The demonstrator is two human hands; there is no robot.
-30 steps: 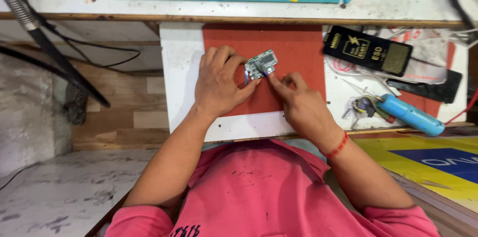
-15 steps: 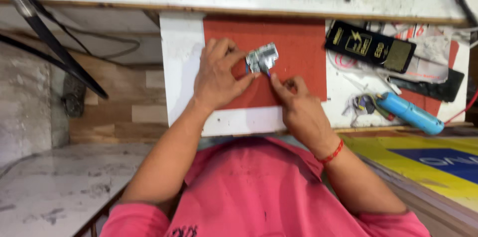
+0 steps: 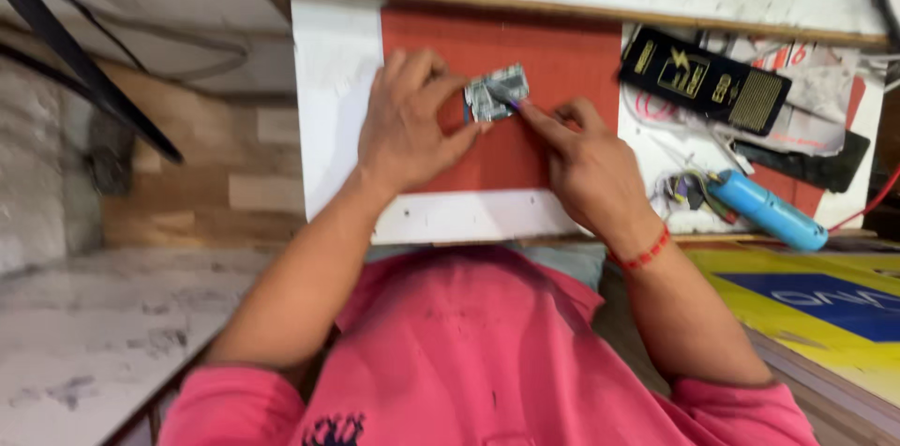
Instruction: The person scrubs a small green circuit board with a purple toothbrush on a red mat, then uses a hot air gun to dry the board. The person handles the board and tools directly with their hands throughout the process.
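Left hand [image 3: 410, 122]: knuckles up on the red work mat [image 3: 562, 61], fingers curled, thumb and forefinger tips pinching the left edge of a small circuit board [image 3: 497, 92]. The other fingers are bunched close above the board's upper left corner.

Right hand [image 3: 586, 165]: forefinger and thumb drawn together around a thin pointed tool [image 3: 514, 101]; its tip lies on the lower right part of the board. The remaining fingers are folded under the palm. A red thread bracelet [image 3: 645, 255] circles the wrist.

Small circuit board: silver-grey, roughly rectangular, slightly tilted, lying on the mat between the two sets of fingertips, touching both. Surface detail is too blurred to make out.

Red work mat: set on a white board [image 3: 333, 90] that shows as a margin left of the left hand and below both hands.

Right of the right-hand fingers, well apart: a flat black device with gold markings [image 3: 703, 80], lying slantwise. Below it, nearer the right wrist, a blue cylindrical tool [image 3: 764, 211] with a small tangle of coloured wires [image 3: 684, 191] at its left end.

Foreground: pink shirt [image 3: 469, 352], beneath both forearms.
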